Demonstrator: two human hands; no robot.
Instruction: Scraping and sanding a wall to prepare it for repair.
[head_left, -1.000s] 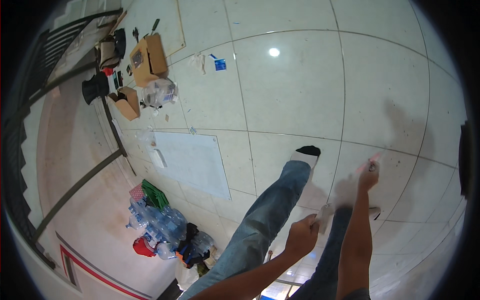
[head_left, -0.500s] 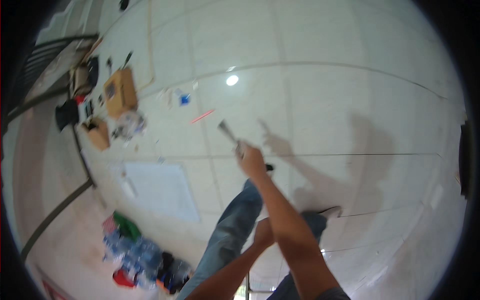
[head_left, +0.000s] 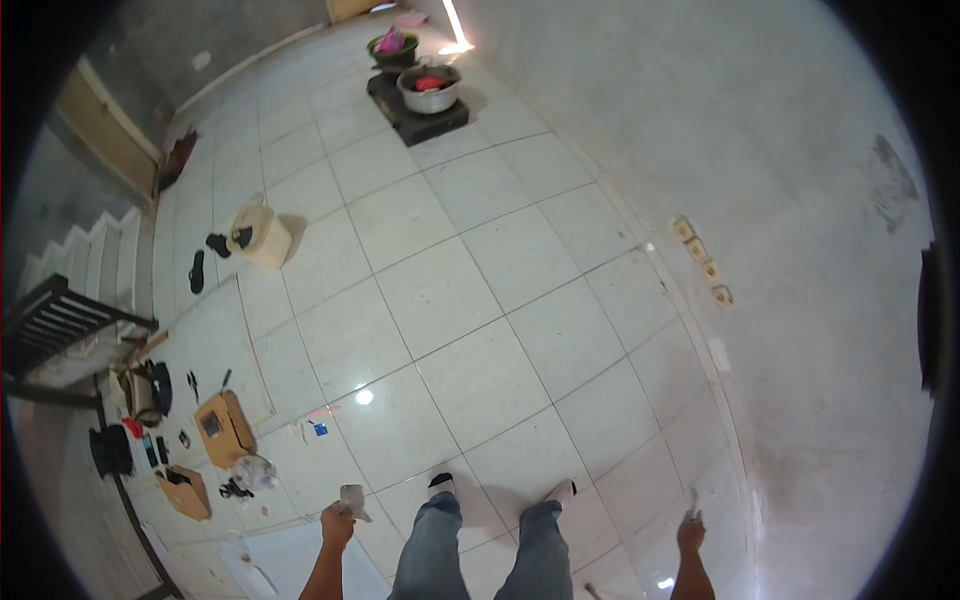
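Observation:
My left hand (head_left: 336,525) grips a small pale, flat piece (head_left: 352,498), possibly a plate or blade, left of my legs. At the lower right, beside the wall, my right hand (head_left: 690,533) is closed on a slim metal tool (head_left: 694,505), too small to make out fully. A thin pink strip (head_left: 324,411) lies on the tiles near a small blue packet (head_left: 320,429). My socked feet stand between the two hands.
Cardboard boxes (head_left: 223,430), bags (head_left: 140,392) and a white sheet (head_left: 308,560) lie at left. Further off are a cream container (head_left: 259,236), slippers (head_left: 197,271), stairs with a railing (head_left: 70,318) and pots (head_left: 428,98) on a black platform. A wall (head_left: 800,300) runs along the right.
The view has lifted toward the far room. My hands have moved apart to either side. The pink strip, earlier by my right hand, lies on the floor.

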